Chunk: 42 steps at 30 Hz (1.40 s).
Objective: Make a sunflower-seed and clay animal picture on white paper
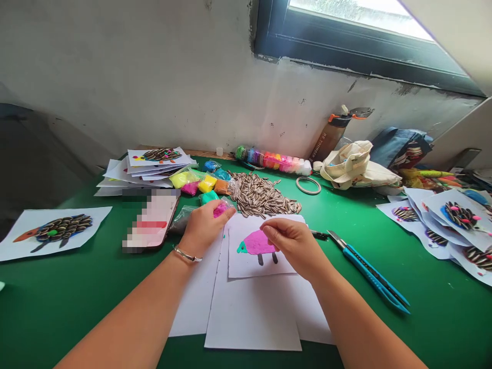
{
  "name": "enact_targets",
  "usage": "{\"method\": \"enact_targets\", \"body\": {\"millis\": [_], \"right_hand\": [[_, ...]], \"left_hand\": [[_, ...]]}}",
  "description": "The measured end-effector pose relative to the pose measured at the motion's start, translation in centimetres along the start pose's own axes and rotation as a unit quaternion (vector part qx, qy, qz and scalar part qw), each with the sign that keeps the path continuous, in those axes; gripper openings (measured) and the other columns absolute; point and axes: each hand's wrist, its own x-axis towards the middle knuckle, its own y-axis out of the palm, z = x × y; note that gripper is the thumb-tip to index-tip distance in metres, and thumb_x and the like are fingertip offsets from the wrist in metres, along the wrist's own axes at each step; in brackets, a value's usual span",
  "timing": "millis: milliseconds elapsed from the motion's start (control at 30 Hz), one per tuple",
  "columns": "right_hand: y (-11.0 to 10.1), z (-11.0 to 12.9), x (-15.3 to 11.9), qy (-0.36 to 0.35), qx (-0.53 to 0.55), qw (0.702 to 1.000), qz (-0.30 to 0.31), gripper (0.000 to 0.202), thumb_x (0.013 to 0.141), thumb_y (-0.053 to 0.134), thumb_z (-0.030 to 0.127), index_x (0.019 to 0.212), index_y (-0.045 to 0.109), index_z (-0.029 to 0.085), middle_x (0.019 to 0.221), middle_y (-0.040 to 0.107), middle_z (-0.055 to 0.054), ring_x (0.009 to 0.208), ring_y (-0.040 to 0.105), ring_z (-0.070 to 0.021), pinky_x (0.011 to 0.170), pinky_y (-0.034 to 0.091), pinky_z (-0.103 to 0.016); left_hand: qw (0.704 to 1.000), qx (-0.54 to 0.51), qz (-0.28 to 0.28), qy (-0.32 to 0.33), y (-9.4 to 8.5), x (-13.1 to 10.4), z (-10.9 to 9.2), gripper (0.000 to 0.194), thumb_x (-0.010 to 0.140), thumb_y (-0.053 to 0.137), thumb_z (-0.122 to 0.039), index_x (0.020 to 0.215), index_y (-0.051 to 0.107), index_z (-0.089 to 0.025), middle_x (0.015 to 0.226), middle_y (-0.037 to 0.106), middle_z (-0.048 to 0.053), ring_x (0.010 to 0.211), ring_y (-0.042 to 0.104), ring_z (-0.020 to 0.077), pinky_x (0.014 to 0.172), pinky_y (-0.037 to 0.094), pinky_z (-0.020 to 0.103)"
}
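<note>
Over white sheets [249, 318] on the green table [126, 302], both hands hang close to a small card [238, 269] bearing a pink animal [254, 242]. The card lies flat atop the sheets, its far edge near a heap of seeds [261, 195]; the sheets stop short of the bottom of view, with a band of green below them.

The left hand [205, 223] has its thumb and fingers closed on a pink packet [220, 209], just off the card's upper left corner. The right hand [294, 241] has thumb and fingertips pressed together above the animal's right end; I cannot tell whether anything sits between them, or whether they touch the card.

Left of the left hand, a phone [163, 212] and bright packets [207, 183] crowd in, leaving little room that way. Right of the right hand lie a pen [320, 235] and a blue tool [355, 259], the tool's tip pointing towards the pen. Beyond the tool, a broad stretch of green runs to papers [434, 205] at the right edge.
</note>
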Motion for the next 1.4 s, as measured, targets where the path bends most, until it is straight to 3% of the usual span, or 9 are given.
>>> {"method": "enact_targets", "body": {"millis": [167,400,600,767,900,1067,1200,1300,1400], "right_hand": [[0.4,-0.7,0.1,0.024,0.053,0.998,-0.005,0.026,0.088,0.056,0.036,0.108,0.063,0.021,0.091,0.072,-0.005,0.081,0.067,-0.0182,0.071,0.052,-0.031],[0.3,0.2,-0.1,0.008,0.012,1.000,0.002,0.027,0.086,0.059,0.042,0.072,0.061,0.018,0.063,0.060,0.000,0.056,0.056,-0.0117,0.054,0.045,-0.025],[0.2,0.0,-0.3,0.002,0.033,0.999,0.005,0.015,0.086,0.059,0.035,0.086,0.058,0.021,0.076,0.066,-0.001,0.070,0.064,-0.0161,0.064,0.050,-0.029],[0.3,-0.4,-0.2,0.008,0.043,0.999,0.004,0.020,0.092,0.050,0.036,0.102,0.061,0.023,0.097,0.071,-0.005,0.084,0.067,-0.0177,0.073,0.052,-0.031],[0.3,-0.1,-0.3,0.019,0.040,0.999,0.012,0.020,0.090,0.055,0.039,0.090,0.063,0.021,0.083,0.070,-0.003,0.071,0.064,-0.0153,0.063,0.049,-0.027],[0.2,0.8,-0.7,-0.026,-0.026,0.999,0.019,0.029,0.086,0.060,0.039,0.066,0.063,0.019,0.060,0.055,0.002,0.058,0.050,-0.0110,0.054,0.040,-0.023],[0.3,0.5,-0.7,-0.032,-0.022,0.999,0.012,0.018,0.087,0.059,0.035,0.085,0.069,0.020,0.071,0.063,0.000,0.067,0.059,-0.0137,0.061,0.046,-0.025],[0.6,-0.2,-0.4,-0.021,0.015,1.000,-0.004,0.023,0.089,0.056,0.036,0.101,0.067,0.020,0.085,0.070,-0.004,0.077,0.066,-0.0165,0.071,0.052,-0.029],[0.6,-0.2,-0.2,-0.016,0.014,1.000,-0.004,0.024,0.090,0.055,0.040,0.087,0.067,0.019,0.077,0.069,-0.003,0.070,0.064,-0.0154,0.065,0.050,-0.028]], "left_hand": [[1.000,-0.005,-0.004,0.004,0.1,0.0,0.0,0.033,0.084,0.059,-0.052,0.097,0.072,-0.024,0.098,0.075,0.004,0.089,0.066,0.0237,0.073,0.046,0.030],[1.000,-0.011,-0.002,0.016,0.4,0.2,0.0,0.031,0.084,0.061,-0.049,0.096,0.072,-0.022,0.095,0.074,0.005,0.087,0.066,0.0234,0.070,0.045,0.030],[1.000,-0.015,-0.002,0.014,0.5,0.3,0.0,0.031,0.084,0.061,-0.048,0.096,0.071,-0.021,0.094,0.074,0.005,0.086,0.066,0.0232,0.072,0.046,0.031],[1.000,-0.018,0.000,0.010,0.5,0.3,0.0,0.031,0.084,0.061,-0.048,0.098,0.071,-0.022,0.097,0.074,0.005,0.089,0.066,0.0236,0.074,0.046,0.031],[1.000,-0.017,0.002,0.007,0.4,0.3,-0.1,0.032,0.084,0.061,-0.049,0.098,0.071,-0.022,0.097,0.074,0.005,0.089,0.065,0.0245,0.074,0.045,0.031],[1.000,-0.017,0.002,0.006,0.5,0.3,-0.1,0.031,0.084,0.061,-0.048,0.098,0.070,-0.022,0.097,0.074,0.005,0.089,0.065,0.0241,0.074,0.044,0.030],[1.000,-0.014,0.002,0.009,0.4,0.3,-0.1,0.030,0.085,0.061,-0.049,0.095,0.070,-0.022,0.093,0.074,0.004,0.085,0.066,0.0227,0.071,0.044,0.029],[1.000,-0.010,-0.001,0.011,0.3,0.3,-0.2,0.030,0.085,0.061,-0.050,0.092,0.070,-0.022,0.088,0.074,0.004,0.081,0.066,0.0226,0.068,0.043,0.029],[1.000,0.001,-0.003,0.021,0.2,0.3,-0.2,0.031,0.086,0.060,-0.050,0.093,0.071,-0.022,0.088,0.074,0.005,0.083,0.067,0.0240,0.070,0.045,0.030]]}}
